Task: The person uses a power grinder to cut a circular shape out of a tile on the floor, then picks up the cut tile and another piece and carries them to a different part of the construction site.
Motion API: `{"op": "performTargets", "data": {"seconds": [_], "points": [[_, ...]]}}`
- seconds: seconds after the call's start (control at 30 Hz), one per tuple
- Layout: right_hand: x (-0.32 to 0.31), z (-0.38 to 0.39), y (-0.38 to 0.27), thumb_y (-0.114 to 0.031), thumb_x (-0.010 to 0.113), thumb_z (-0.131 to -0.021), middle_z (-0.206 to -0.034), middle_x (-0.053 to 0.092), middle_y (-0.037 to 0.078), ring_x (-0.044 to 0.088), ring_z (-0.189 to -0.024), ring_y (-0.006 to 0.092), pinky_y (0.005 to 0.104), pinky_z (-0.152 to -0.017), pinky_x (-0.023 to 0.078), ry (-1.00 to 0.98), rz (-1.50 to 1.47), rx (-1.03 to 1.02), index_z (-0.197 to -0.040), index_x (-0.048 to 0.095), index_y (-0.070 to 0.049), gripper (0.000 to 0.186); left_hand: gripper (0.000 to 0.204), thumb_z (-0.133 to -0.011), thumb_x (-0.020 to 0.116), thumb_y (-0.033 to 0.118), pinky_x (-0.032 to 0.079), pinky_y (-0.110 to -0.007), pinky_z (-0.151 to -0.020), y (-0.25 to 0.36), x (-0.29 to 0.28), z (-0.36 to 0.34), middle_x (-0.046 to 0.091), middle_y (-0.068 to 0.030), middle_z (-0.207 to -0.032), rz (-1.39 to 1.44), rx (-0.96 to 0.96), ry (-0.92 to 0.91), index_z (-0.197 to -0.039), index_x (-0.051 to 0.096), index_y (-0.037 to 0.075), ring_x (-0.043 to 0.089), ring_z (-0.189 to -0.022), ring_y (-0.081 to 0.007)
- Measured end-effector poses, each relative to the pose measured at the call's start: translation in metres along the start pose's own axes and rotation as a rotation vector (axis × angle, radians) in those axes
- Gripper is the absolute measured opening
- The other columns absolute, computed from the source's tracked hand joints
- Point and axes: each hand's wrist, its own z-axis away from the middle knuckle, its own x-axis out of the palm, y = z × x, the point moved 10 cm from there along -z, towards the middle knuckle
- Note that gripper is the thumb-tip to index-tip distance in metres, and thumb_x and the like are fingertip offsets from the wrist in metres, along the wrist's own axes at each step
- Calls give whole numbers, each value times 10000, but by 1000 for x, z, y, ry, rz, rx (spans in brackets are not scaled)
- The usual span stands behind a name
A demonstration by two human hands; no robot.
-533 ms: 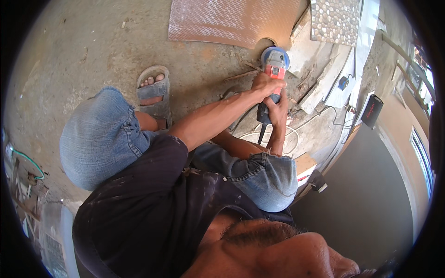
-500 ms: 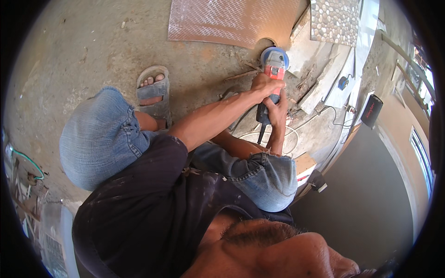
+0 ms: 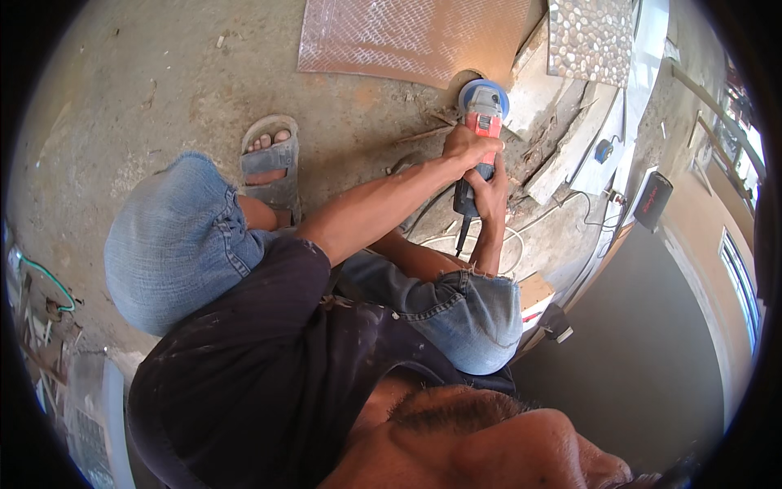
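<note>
Both my hands are wrapped round a red and grey angle grinder [image 3: 485,123]. My left hand [image 3: 471,147] grips its body just behind the grey head. Farther back, my right hand [image 3: 489,193] closes on the dark rear part, where the cord leaves. A blue-rimmed disc [image 3: 501,95] shows around the grinder's head. It lies at the near edge of a brown patterned tile [image 3: 391,41], beside a curved notch in that edge. Whether the disc touches the tile I cannot tell.
A pebble-patterned tile [image 3: 590,37] lies at the far right, near broken boards [image 3: 562,155]. A pale cable [image 3: 521,236] loops on the floor right of the grinder. A blue plug-like piece [image 3: 604,150] and a dark box [image 3: 653,200] are farther right. My sandalled foot [image 3: 271,171] stands left.
My hands and the grinder stay almost in place, with only a very slight shift of the grinder. The tiles and floor appear slightly lower in the picture.
</note>
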Motion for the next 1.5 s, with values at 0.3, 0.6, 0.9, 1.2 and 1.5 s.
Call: {"op": "performTargets", "data": {"seconds": [0.3,0.6,0.9,1.2,1.5], "points": [[-3,8,19,-206,731,-743,-1009,675,122,653,-879,200,327,-786,514,27,4,19,-1357,494,-4,689,498,-683,812,315,538,-354,-810,-3,3,13,719,-158,-991,-51,-53,-56,-1061,724,3,700,-913,-246],[-3,1,3,-189,730,-739,-983,669,109,642,-844,195,329,-763,512,15,22,34,-1314,515,0,642,486,-693,809,306,540,-356,-822,12,2,10,717,-151,-993,25,-4,-54,-1061,713,2,700,-917,-252],[-2,9,17,-194,727,-746,-986,670,117,649,-848,200,325,-764,514,19,2,57,-1322,510,-2,645,419,-666,803,339,557,-366,-715,7,-2,22,728,-150,-883,7,-8,-15,-905,730,3,710,-793,-255],[-1,2,4,-189,719,-748,-982,668,120,644,-829,195,326,-744,513,-1,-26,21,-1332,500,6,654,501,-675,822,318,536,-355,-826,11,1,16,718,-159,-1009,26,-27,-46,-1055,724,6,701,-925,-251],[-2,15,18,-180,719,-754,-1018,669,118,647,-885,194,329,-784,515,28,-40,77,-1332,508,8,644,489,-644,822,351,568,-374,-742,-1,1,18,733,-182,-929,-27,-24,-12,-936,727,-29,724,-831,-280]]}}
